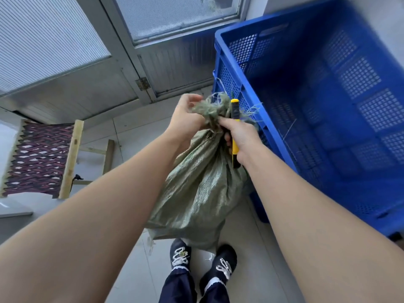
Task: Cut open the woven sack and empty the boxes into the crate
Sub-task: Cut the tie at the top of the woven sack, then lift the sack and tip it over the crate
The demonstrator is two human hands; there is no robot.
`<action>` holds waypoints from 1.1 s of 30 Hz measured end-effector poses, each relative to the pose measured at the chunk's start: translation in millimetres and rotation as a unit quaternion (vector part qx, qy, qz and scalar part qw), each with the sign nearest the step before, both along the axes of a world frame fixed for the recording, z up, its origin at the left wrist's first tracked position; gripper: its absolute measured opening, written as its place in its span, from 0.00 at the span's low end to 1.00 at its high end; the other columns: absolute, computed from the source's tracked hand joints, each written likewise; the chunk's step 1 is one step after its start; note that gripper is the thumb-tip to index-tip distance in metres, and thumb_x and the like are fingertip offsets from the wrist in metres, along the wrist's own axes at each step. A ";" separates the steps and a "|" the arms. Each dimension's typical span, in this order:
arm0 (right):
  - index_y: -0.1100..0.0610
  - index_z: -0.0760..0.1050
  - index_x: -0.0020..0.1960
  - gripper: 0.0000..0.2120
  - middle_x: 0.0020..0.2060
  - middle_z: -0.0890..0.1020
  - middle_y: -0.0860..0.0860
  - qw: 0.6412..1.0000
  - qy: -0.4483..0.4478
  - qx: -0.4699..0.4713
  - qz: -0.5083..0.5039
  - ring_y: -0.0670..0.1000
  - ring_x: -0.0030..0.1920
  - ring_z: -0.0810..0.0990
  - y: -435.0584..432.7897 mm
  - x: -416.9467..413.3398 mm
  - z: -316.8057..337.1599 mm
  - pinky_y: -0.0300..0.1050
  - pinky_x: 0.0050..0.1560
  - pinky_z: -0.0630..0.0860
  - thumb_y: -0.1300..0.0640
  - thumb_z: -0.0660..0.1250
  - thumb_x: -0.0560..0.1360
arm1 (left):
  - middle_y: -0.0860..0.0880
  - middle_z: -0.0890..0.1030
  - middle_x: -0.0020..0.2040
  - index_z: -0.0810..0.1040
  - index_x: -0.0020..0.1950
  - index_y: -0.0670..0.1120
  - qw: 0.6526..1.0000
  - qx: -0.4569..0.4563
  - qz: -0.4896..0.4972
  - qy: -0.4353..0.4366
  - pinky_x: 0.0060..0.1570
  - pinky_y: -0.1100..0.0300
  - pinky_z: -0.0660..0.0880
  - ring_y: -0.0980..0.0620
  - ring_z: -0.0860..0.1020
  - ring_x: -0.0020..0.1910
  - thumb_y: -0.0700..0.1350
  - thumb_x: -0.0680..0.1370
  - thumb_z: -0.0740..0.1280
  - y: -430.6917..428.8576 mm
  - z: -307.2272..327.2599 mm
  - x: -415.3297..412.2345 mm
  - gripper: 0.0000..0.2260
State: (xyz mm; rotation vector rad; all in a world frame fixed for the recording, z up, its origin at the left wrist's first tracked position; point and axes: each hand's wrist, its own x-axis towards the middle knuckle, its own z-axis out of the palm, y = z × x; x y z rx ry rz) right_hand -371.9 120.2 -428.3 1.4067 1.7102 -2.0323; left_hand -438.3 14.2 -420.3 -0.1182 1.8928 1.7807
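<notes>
Woven sack (pixel 196 193), plastic knife (pixel 235 147) and crate (pixel 358 75), wooden stool (pixel 70 158)
In the fingers (pixel 193 97) the sack is coarse, faintly shiny weave, frayed there, the knife handle glossy; right of them the crate is smooth, perforated; left, the stool's frame bare, matt.

Your green woven sack (pixel 196 193) is upright in front of you, lumpy, its neck bunched and frayed at the top. The yellow knife (pixel 235 147) points up right beside that neck. The big blue crate (pixel 358 75), with holey walls, sits just to the sack's right.

no readable text, labels or numbers on anything in view
</notes>
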 end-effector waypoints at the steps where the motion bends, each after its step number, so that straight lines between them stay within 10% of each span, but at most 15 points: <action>1: 0.53 0.72 0.33 0.13 0.24 0.70 0.50 1.000 -0.005 -0.003 -0.013 0.48 0.25 0.64 1.7 -0.6 0.2 0.39 0.28 0.60 0.52 0.73 0.70 | 0.44 0.72 0.56 0.69 0.56 0.45 1.000 -0.028 0.011 0.001 0.44 0.50 0.81 0.45 0.77 0.50 0.28 0.63 0.63 -2.2 0.0 -0.1 0.24; 4: 0.54 0.70 0.33 0.12 0.20 0.68 0.49 0.998 0.004 -0.033 -0.056 0.48 0.23 0.63 4.2 -0.7 2.9 0.39 0.27 0.59 0.55 0.69 0.72 | 0.46 0.72 0.56 0.67 0.61 0.47 0.986 -0.147 -0.073 -0.013 0.45 0.55 0.77 0.48 0.76 0.49 0.35 0.63 0.73 -8.2 -1.4 9.6 0.29; 8: 0.55 0.68 0.32 0.10 0.19 0.68 0.49 0.997 0.007 -0.044 -0.068 0.49 0.23 0.63 6.0 2.4 6.4 0.39 0.28 0.59 0.57 0.67 0.70 | 0.45 0.81 0.46 0.79 0.51 0.44 0.979 -0.158 -0.128 -0.010 0.54 0.53 0.78 0.48 0.79 0.46 0.33 0.72 0.71 -10.0 -9.0 17.8 0.11; 14: 0.56 0.70 0.36 0.07 0.24 0.70 0.50 0.996 0.010 -0.026 -0.088 0.48 0.25 0.66 10.8 7.6 7.9 0.40 0.29 0.62 0.57 0.66 0.70 | 0.47 0.78 0.33 0.78 0.34 0.45 0.990 -0.133 0.028 -0.035 0.36 0.64 0.78 0.51 0.77 0.32 0.31 0.71 0.69 -21.7 -8.8 -2.0 0.10; 20: 0.54 0.72 0.37 0.07 0.26 0.72 0.49 0.993 0.019 -0.007 -0.119 0.48 0.26 0.68 11.9 4.8 12.2 0.39 0.28 0.64 0.56 0.69 0.70 | 0.44 0.77 0.48 0.75 0.59 0.38 0.944 -0.117 0.301 -0.072 0.43 0.58 0.68 0.49 0.72 0.43 0.41 0.76 0.58 -37.3 -10.8 -27.5 0.14; 24: 0.54 0.71 0.37 0.08 0.26 0.73 0.50 0.989 0.029 -0.006 -0.142 0.48 0.24 0.67 9.6 1.6 16.1 0.39 0.27 0.63 0.55 0.68 0.71 | 0.51 0.70 0.41 0.66 0.41 0.47 0.934 -0.161 0.314 -0.049 0.39 0.60 0.64 0.51 0.67 0.36 0.44 0.79 0.56 -40.1 -8.4 -31.3 0.07; 33: 0.55 0.64 0.45 0.09 0.34 0.72 0.52 0.980 0.097 0.055 -0.162 0.49 0.23 0.71 2.6 -7.1 40.0 0.42 0.29 0.68 0.61 0.63 0.70 | 0.52 0.70 0.38 0.68 0.43 0.46 0.946 -0.161 0.282 -0.016 0.36 0.60 0.67 0.52 0.66 0.35 0.32 0.73 0.52 -48.2 6.9 -31.3 0.11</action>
